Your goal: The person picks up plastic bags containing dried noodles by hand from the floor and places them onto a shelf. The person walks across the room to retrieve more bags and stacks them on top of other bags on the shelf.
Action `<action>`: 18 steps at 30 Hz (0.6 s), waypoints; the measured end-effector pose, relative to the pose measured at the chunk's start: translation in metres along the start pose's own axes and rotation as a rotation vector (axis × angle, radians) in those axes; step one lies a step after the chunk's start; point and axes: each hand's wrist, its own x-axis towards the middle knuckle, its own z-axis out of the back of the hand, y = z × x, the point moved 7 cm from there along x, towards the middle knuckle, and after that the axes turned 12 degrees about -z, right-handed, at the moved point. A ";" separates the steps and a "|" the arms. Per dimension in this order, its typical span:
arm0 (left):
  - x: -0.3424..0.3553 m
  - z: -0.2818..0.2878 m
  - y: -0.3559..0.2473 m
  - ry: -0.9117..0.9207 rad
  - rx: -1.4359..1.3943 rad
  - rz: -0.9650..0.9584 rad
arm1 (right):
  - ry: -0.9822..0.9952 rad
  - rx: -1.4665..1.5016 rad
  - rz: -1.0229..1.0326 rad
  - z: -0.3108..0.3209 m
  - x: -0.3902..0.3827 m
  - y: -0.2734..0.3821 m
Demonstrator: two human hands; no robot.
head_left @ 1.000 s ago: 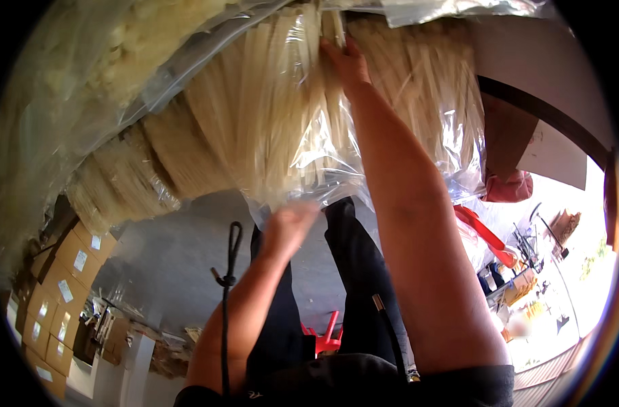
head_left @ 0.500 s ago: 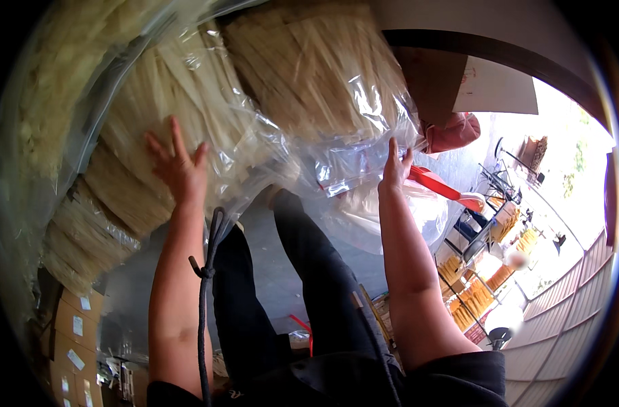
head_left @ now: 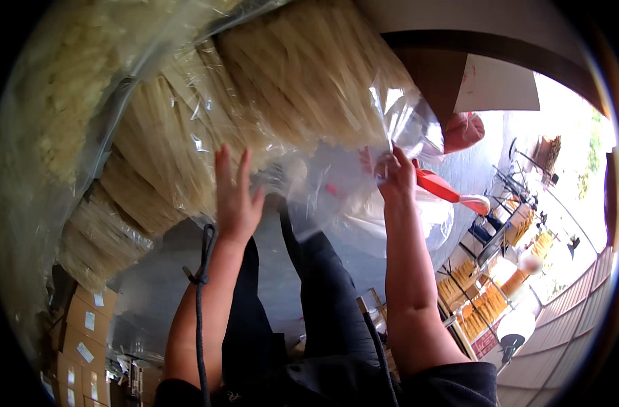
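Observation:
Clear plastic bags packed with pale, flat, dried strands hang across the upper view, one at upper centre (head_left: 303, 74) and others at left (head_left: 153, 149). My left hand (head_left: 238, 203) is spread over the lower part of the middle bundle, fingers apart and holding nothing; whether it touches the plastic is unclear. At the bottom right corner of the upper-centre bag, my right hand (head_left: 399, 178) has its fingers curled on the crinkled, loose plastic (head_left: 336, 190). A large bag of pale pieces (head_left: 79, 102) lies along the upper left.
Stacked cardboard boxes (head_left: 85, 325) stand at lower left. Grey floor (head_left: 153, 285) shows below, around my legs. On the right are a red strap-like object (head_left: 437, 183), a dark red bundle (head_left: 464, 132), a board (head_left: 496, 81) and metal racks with yellowish items (head_left: 482, 305).
My right hand came down from the top of the bundles and its fingers have closed on the plastic. My left hand rose, spread open, then moved rightward. The view swung toward the right.

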 end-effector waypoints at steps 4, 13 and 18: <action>0.032 0.004 -0.006 -0.065 -0.101 0.029 | 0.395 -0.138 0.047 -0.154 -0.129 -0.019; 0.045 0.025 -0.009 -0.249 -0.652 -0.046 | 0.966 -0.322 0.077 -0.270 -0.247 -0.018; 0.031 -0.043 0.031 -0.179 -0.701 0.122 | 0.678 -0.442 -0.046 -0.316 -0.116 -0.030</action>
